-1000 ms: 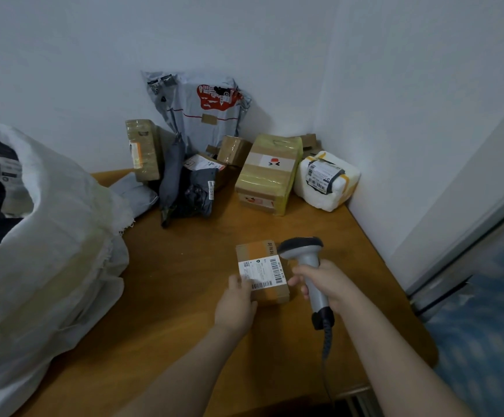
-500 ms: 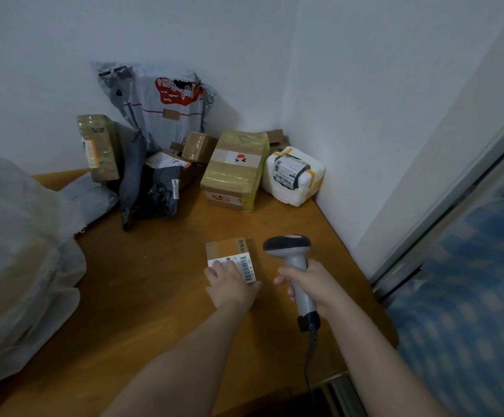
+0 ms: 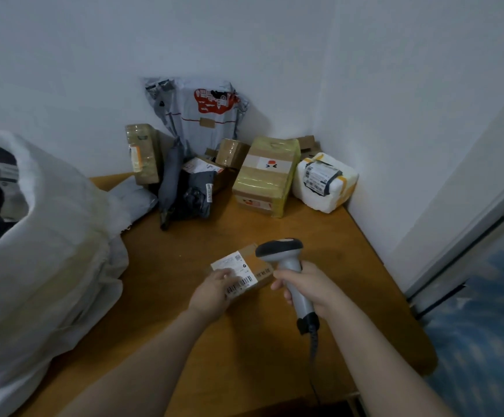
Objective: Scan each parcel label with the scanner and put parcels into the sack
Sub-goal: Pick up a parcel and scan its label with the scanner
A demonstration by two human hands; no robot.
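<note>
Head view: left hand grips the near-left end of a small cardboard parcel, fingers curled round it, thumb over part of the shipping label. Parcel is mid-counter, label up & tilted twd the camera; can't tell if its far edge touches the wood. Right hand is clamped round the grip of the corded barcode scanner. The scanner head is just beside the parcel's right end; can't tell where its window points.

White woven sack stands open at left, well apart from both hands, w/ items already inside. More parcels in the back corner, presumably waiting: tape-wrapped box, white foam-wrapped parcel, grey mailer bag.

Step in hand, prob.: scanning this label. To do it well:
- Move the thumb off the label so the bars are fully exposed.
- Back the scanner off a little. It looks too close & too far to the side for the beam to span the code.
- Aim the head down at the bars, label flat, w/ a slight tilt vs. glare.
- Keep both hands steady till the read confirms, then carry the parcel left to the sack mouth.
</note>
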